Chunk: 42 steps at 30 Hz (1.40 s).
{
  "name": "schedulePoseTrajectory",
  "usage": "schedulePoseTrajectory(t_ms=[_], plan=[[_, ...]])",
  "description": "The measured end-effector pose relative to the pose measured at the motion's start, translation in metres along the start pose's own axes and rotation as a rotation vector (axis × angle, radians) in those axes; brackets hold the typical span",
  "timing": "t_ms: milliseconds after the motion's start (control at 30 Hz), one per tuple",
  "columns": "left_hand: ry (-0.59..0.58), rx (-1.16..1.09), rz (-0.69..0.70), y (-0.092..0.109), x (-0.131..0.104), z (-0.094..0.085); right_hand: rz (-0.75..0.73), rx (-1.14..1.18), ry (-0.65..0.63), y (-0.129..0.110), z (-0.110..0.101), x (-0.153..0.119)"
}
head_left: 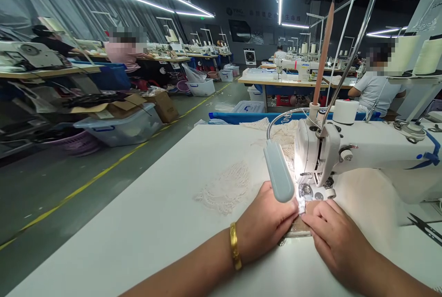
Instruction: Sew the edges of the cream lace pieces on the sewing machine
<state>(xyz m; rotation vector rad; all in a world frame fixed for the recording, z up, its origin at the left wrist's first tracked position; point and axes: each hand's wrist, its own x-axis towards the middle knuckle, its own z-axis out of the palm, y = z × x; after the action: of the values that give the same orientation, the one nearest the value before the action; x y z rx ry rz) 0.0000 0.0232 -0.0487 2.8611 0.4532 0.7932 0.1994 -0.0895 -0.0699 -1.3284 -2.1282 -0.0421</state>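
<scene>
A small strip of white fabric [301, 206] lies at the needle area of the white sewing machine [373, 142]. My left hand [264, 218] is closed at the strip's left side, fingertips pinched against it. On its other side, my right hand [340, 237] has its fingers bent and pressed together at the strip's near end. Both hands rest low on the machine bed, by a brownish plate [300, 228]. A grey lamp head [279, 170] hangs above my left hand and lights the stitching spot. The fingertips partly cover the strip.
A lace piece [226, 189] lies flat on the white table [138, 237], with more lace [285, 138] behind the lamp. Black scissors [426, 229] lie at the right edge. Thread cones [404, 55] stand behind the machine. Other people sit at machines farther off.
</scene>
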Motion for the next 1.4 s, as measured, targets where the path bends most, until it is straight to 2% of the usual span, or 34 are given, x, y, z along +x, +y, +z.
schedulePoseTrajectory(t_ms=[200,800,1200,1400], plan=[[-0.004,0.023,0.050,0.006,0.000,0.002,0.010,-0.019,0.004,0.000,0.000,-0.001],[0.024,0.089,0.013,0.005,0.003,0.004,0.068,-0.078,-0.090,0.009,0.004,0.005],[-0.024,0.123,-0.028,-0.003,0.010,0.004,0.084,-0.088,-0.058,0.006,-0.002,0.012],[-0.050,0.119,-0.038,-0.006,0.013,0.004,0.135,-0.090,0.095,0.013,-0.005,0.014]])
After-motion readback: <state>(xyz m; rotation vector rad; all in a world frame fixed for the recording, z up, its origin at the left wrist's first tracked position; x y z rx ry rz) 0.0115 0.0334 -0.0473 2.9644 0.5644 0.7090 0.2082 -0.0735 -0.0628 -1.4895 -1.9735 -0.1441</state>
